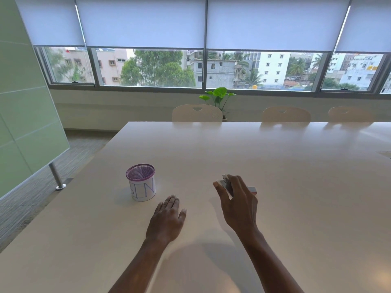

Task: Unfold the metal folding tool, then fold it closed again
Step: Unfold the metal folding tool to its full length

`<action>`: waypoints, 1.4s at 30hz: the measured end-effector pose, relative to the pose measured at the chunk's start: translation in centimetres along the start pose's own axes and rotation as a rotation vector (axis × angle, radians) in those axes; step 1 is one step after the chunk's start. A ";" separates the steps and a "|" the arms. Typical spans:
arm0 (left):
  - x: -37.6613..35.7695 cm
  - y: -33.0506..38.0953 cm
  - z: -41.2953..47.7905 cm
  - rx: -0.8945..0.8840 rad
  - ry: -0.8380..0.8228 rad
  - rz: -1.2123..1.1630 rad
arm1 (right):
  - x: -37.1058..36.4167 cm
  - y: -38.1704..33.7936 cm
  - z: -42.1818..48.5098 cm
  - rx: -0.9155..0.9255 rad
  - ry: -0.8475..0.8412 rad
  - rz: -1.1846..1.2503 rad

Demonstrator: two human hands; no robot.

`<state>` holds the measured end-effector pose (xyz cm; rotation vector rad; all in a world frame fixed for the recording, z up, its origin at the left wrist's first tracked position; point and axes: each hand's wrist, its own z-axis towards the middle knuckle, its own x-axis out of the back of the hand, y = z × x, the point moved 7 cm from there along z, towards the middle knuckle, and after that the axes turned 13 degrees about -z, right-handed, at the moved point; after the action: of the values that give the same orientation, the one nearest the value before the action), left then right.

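The metal folding tool (226,185) is a shiny silver piece lying on the white table (296,187), partly hidden under my fingers; one end sticks out to the right at the far side of my hand. My right hand (238,203) covers it from above, thumb on its left end and fingers curled over it. Whether the tool is lifted off the table I cannot tell. My left hand (167,220) rests flat on the table, palm down, fingers together, holding nothing, about a hand's width to the left of the tool.
A purple mesh cup (141,181) wrapped in a white paper label stands left of my left hand. Three pale chairs (196,113) line the table's far edge, with a potted plant (219,97) behind. A glass partition (27,123) stands at left.
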<state>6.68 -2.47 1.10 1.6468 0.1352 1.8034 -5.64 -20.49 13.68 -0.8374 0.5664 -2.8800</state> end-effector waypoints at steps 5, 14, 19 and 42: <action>0.0 -0.1 -0.1 0.004 0.001 0.006 | -0.9 0.5 -0.1 -0.018 -0.059 -0.006; 0.8 0.6 0.0 0.002 0.055 -0.033 | -4.5 3.1 -0.3 -0.398 -0.351 0.379; 2.2 2.7 -0.1 -0.051 0.216 -0.339 | -7.2 3.4 -2.4 -0.620 -0.577 0.749; -0.6 5.9 -0.2 -0.024 -0.168 -1.478 | -6.0 0.3 -2.5 -0.172 -0.355 0.329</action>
<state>4.08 -7.15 3.54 1.0580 0.9482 0.5131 -1.95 -18.80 8.65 -1.1258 0.8255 -2.3422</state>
